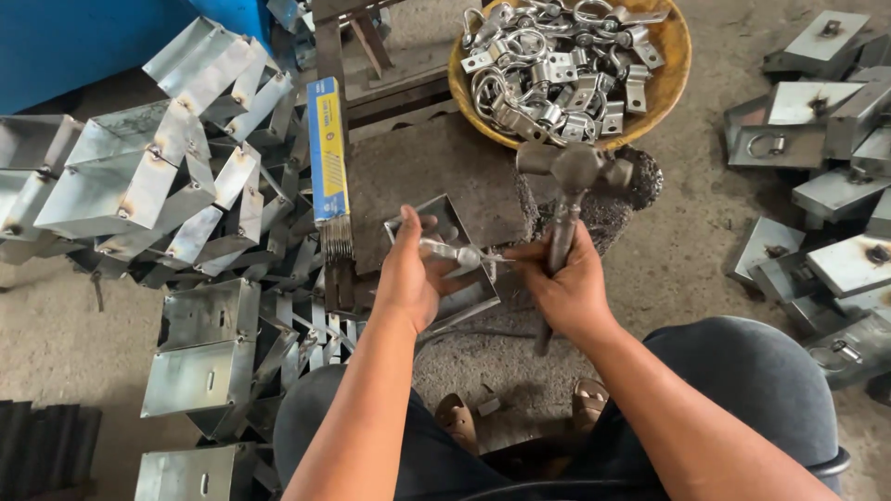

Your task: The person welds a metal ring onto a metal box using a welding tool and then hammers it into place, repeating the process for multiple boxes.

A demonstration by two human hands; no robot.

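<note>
The left hand (410, 278) pinches a small metal ring piece (455, 252) against an open tin box (455, 255) on the dark block (427, 176). The right hand (568, 288) is wrapped tight around a hammer (571, 181), head up, near the yellow bowl (673, 65) rim. Tin boxes (158, 186) crowd the left side. There is bare floor (687, 250) to the right.

One hammer (568, 199), one yellow bowl (675, 70), one blue electrode box (327, 153), two hands (413, 274)
</note>
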